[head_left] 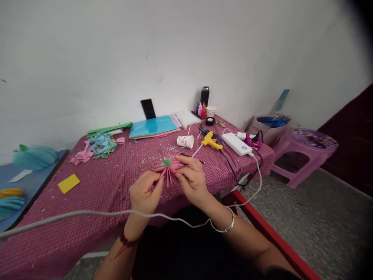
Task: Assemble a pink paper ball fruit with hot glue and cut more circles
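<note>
From where I stand, both hands are occupied: the left hand (145, 190) has thumb and forefinger closed narrowly on the near left side of a pleated pink paper piece (168, 171), and the right hand (192, 179) grips its right side with thumb and fingers. The piece is held up between them just above the front edge of the counter, its folds fanned, with a green paper tip (168, 162) at its top. A white cable (96, 212) crosses in front of the left wrist. Beyond the hands, small paper trimmings lie on the checked cloth of the counter (101, 194). A paper cup (183, 141) lies on its side; to its right sits a yellow glue gun (210, 140), then a white power bank (235, 144). Left of the hands are a yellow paper square (68, 183) and a heap of blue and pink paper scraps (103, 144). Toward the wall lie a blue folder (154, 126) and a dark phone (148, 109) leaning upright; farther right, small colored bottles (203, 111) stand before a black flask (205, 94). A pink stool (303, 149) stands on the floor, right of the counter.
</note>
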A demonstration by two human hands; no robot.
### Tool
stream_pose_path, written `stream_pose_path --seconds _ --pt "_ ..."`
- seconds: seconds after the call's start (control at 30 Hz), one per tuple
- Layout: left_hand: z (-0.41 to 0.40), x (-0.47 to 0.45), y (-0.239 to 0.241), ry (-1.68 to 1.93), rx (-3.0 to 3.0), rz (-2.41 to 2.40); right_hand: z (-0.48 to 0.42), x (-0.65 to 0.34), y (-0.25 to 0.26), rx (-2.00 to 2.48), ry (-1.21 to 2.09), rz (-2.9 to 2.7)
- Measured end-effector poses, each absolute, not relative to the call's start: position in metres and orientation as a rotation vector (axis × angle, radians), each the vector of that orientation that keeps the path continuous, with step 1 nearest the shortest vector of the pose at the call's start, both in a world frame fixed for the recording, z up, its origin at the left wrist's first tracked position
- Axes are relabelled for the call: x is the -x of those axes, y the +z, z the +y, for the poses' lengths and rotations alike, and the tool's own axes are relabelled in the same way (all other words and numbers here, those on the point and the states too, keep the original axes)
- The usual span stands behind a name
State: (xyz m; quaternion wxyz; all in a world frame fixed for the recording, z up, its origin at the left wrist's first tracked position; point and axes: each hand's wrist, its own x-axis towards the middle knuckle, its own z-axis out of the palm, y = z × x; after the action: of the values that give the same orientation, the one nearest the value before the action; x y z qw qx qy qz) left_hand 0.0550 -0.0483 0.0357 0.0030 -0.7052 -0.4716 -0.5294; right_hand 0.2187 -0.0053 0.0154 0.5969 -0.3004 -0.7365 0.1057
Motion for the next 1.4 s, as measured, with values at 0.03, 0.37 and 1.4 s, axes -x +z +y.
stream_pose_path --seconds 0.03,0.37,1.4 --pt "-0.049 -0.055 0.036 -1.652 2.208 -1.460 -0.006 -0.220 0.016 0.702 0.251 -1.706" --pt "-0.043 -0.049 0.028 -1.728 2.149 -1.534 -0.013 -0.238 0.007 0.655 0.465 -1.460" --pt "-0.050 -0.061 0.027 -1.877 2.234 -1.617 0.004 -0.232 0.004 0.594 0.781 -1.619"
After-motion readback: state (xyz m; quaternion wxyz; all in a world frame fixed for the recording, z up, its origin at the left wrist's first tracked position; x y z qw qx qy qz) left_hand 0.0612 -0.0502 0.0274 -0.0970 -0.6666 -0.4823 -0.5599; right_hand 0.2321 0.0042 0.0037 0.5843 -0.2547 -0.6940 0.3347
